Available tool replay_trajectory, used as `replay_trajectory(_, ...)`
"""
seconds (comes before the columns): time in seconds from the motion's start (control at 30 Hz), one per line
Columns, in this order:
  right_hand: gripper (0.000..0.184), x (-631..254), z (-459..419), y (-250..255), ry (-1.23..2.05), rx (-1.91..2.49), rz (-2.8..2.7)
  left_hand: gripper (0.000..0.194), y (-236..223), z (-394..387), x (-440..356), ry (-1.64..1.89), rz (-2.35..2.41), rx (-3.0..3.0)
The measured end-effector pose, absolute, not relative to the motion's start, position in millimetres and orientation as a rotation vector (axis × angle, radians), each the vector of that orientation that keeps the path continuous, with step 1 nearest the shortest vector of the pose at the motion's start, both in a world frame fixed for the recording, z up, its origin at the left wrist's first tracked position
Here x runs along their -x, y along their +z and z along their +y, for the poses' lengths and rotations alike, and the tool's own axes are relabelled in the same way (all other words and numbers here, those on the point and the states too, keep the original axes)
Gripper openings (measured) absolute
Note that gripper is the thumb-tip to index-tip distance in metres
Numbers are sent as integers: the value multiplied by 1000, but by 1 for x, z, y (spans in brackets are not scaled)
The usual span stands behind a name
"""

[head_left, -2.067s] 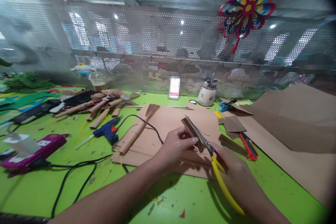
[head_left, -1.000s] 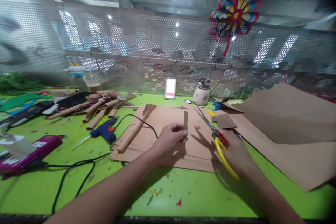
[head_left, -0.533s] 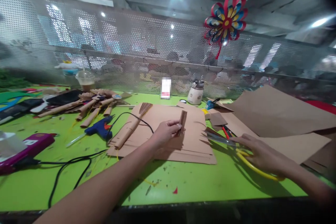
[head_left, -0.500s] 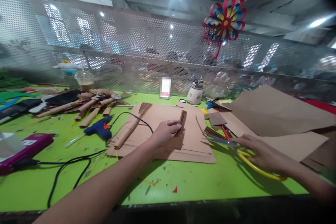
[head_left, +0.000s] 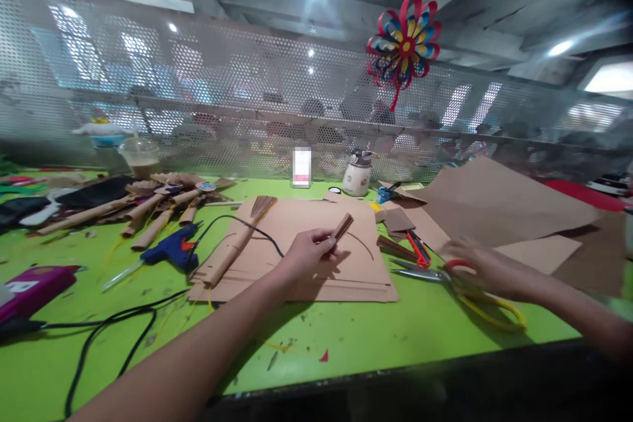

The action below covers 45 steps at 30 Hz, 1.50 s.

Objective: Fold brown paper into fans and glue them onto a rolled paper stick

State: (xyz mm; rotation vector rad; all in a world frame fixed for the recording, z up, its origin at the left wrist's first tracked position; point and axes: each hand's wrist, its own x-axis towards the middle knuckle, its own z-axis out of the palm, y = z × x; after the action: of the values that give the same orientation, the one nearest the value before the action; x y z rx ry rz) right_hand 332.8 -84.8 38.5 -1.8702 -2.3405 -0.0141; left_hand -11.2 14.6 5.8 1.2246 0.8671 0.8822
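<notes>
A small bundle of folded brown paper strips (head_left: 343,228) is pinched in the fingers of my left hand (head_left: 311,249), tilted to the right above stacked brown paper sheets (head_left: 297,211). My right hand (head_left: 482,267), somewhat blurred, hovers over the handles of the scissors (head_left: 420,271), its fingers stretched out towards the left. The scissors, with red and yellow grips, lie on the green table, blades pointing left. Left of my left hand, a rolled paper tube with a fringed end (head_left: 237,247) rests on the sheets. A thin curved strip lies on the sheets too.
A blue glue gun (head_left: 173,250) with a black cord lies left of the sheets, near several paper tubes (head_left: 153,227). A red cutter (head_left: 418,249) lies beyond the scissors. Large brown paper (head_left: 509,204) spreads at the right; a bottle (head_left: 356,175) stands behind.
The scissors have come down onto the table, and my right hand has risen off their handles. The paper bundle in my left hand has tipped to the right. The view has shifted slightly.
</notes>
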Motion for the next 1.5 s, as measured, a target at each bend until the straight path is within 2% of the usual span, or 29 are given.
replay_trajectory(0.1,35,-275,-61,51,279,1682,-2165,35,6,13,10,889,905,-1341)
replay_trajectory(0.27,46,-201,-14,44,667,1400,-1868,41,7,9,11,847,772,-1465)
replay_trajectory(0.4,27,-186,-4,26,1016,1221,-1705,44,5,5,10,821,768,-1481)
replay_trajectory(0.57,24,-183,-16,21,1083,1158,-1624,39,-1,-1,7,769,798,-1625)
replay_trajectory(0.7,24,-175,-25,24,1052,1096,-1619,36,-1,-2,5,771,792,-1703)
replay_trajectory(0.83,33,-186,-21,23,955,1122,-1562,34,5,3,7,835,837,-1574)
replay_trajectory(0.9,35,-198,-14,19,663,1244,-1668,33,5,7,9,907,895,-1472)
replay_trajectory(1.03,30,-213,0,4,-155,1597,-2108,30,0,10,12,1010,978,-1321)
replay_trajectory(1.13,26,-208,4,-10,-401,1743,-2286,27,-5,8,11,1011,994,-1260)
replay_trajectory(1.33,20,-197,6,-24,-396,1750,-2288,27,-9,5,7,993,981,-1302)
replay_trajectory(1.5,20,-204,-1,-8,-244,1744,-2157,31,-12,6,6,1035,1002,-1253)
